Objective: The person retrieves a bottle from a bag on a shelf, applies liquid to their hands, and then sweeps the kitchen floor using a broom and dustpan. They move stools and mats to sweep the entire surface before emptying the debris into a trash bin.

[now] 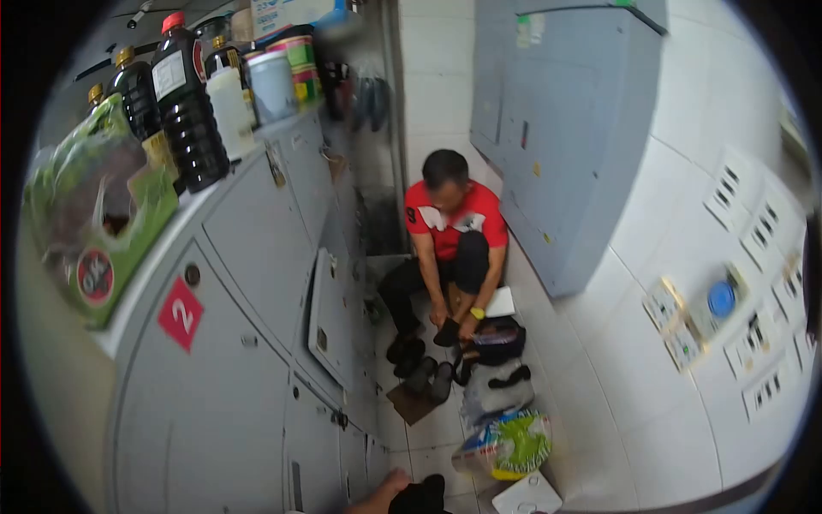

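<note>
My left hand (390, 490), as far as I can make out, reaches in at the bottom edge of the view. It lies right beside a dark, rounded thing (421, 497) that looks like a sock or shoe on a foot. The fingers are blurred and partly cut off, so their grip does not show. Of my right hand there is no sign. A patterned plastic bag (509, 445) and a white square stool-like object (527, 495) are on the floor to the right.
Ahead, a person in a red shirt (458, 227) sits low, both hands at one foot. Shoes (421, 377) and a dark bag (497, 341) lie nearby. Grey lockers (214, 403) line the left, one door (328, 317) ajar, with bottles (187, 111) on top. An electrical cabinet (574, 137) juts out right.
</note>
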The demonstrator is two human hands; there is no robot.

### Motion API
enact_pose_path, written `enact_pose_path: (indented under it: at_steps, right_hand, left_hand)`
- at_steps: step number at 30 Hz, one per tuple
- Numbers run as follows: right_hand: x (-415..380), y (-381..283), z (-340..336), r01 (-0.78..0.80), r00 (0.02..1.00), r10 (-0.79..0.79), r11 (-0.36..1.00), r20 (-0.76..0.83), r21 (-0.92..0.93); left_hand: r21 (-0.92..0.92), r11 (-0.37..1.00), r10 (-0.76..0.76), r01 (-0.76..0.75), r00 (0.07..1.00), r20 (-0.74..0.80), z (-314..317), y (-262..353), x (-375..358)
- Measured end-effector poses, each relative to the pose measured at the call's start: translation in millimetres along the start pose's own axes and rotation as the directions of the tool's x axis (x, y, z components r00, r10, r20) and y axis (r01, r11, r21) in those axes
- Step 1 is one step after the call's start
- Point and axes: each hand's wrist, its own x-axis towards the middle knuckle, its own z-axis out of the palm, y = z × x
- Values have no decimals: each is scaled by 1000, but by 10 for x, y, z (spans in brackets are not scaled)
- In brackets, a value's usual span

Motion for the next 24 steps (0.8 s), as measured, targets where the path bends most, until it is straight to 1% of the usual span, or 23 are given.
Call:
enact_pose_path:
  at_steps: [1,2,3,4,5,6,7,8,9,10,11,12,13,14,15,16,17,19,20,21,22,23,24]
  right_hand:
    - [326,-413,243,30,998,-23,994,57,-109]
    - [615,-803,543,146,979,-95,942,179,-302]
    - [883,-1191,879,278,942,-144,841,305,-464]
    - [951,-1717,1367,258,953,-139,836,269,-483]
    - [923,-2348,1874,235,964,-133,832,230,-503]
    - [1160,-2771,2258,305,926,-124,804,358,-511]
    - [1474,-3102,2647,374,872,-106,774,478,-511]
    - [1795,-3319,3048,448,804,-174,806,569,-386]
    - [2018,-3553,3421,503,725,-244,827,645,-252]
    - [1970,-4171,3738,537,669,-270,820,692,-199]
    - [1917,-4883,4058,569,609,-297,810,736,-143]
    - [1951,-5412,4406,660,517,-438,751,736,-17]
    - [1986,-5984,4658,607,468,-427,791,774,70]
    - [2079,-6557,4974,684,383,-511,716,770,135]
    - [2156,-7122,5307,737,310,-620,636,721,230]
    - [2209,-7714,5613,701,224,-711,593,667,396]
    - [2246,-8325,5918,763,134,-825,440,550,474]
    - [2002,-9596,6335,683,67,-910,341,409,646]
    - [1895,-10163,6514,617,-6,-934,277,356,736]
    - [1761,-10698,6717,543,-103,-965,148,241,826]
    - [1671,-11203,6895,525,-173,-959,102,223,845]
    - [1591,-11664,7136,506,-216,-964,27,157,862]
    - [1605,-12154,7474,492,-230,-964,3,134,871]
  left_hand:
    - [-464,873,-264,152,947,-185,-256,-97,82]
    - [-833,537,-552,133,802,-227,-542,-199,193]
    - [-831,552,-571,65,755,-321,-940,-261,200]
    - [-821,571,-586,1,701,-407,-1347,-340,206]
    - [-826,546,-593,-139,632,-499,-1790,-353,147]
    - [-805,523,-601,-279,550,-580,-2260,-323,39]
    - [-776,486,-586,-401,510,-630,-2734,-245,-143]
    - [-734,442,-575,-515,466,-673,-3163,-145,-351]
    - [-636,456,-556,-623,359,-750,-3538,-74,-516]
    - [-521,469,-533,-713,242,-811,-3893,-18,-695]
    - [-399,567,-480,-721,105,-871,-4252,58,-928]
    - [-272,655,-412,-705,-31,-911,-4575,145,-1164]
    - [-188,748,-352,-636,-140,-926,-4878,207,-1403]
    - [-101,828,-276,-551,-244,-929,-5132,223,-1585]
    - [-36,873,-239,-486,-362,-901,-5320,167,-1652]
    - [3,890,-225,-456,-444,-867,-5523,116,-1725]
    - [63,950,-117,-307,-535,-837,-5720,38,-1799]
    - [123,979,-42,-161,-754,-655,-6148,-67,-1823]
    - [130,983,-12,-127,-760,-650,-6322,-124,-1849]
    - [164,983,39,-76,-797,-603,-6447,-165,-1850]
    - [200,979,93,-22,-833,-545,-6557,-213,-1859]
    - [209,976,181,67,-785,-593,-6603,-235,-1937]
    - [212,965,256,155,-725,-639,-6594,-230,-2015]
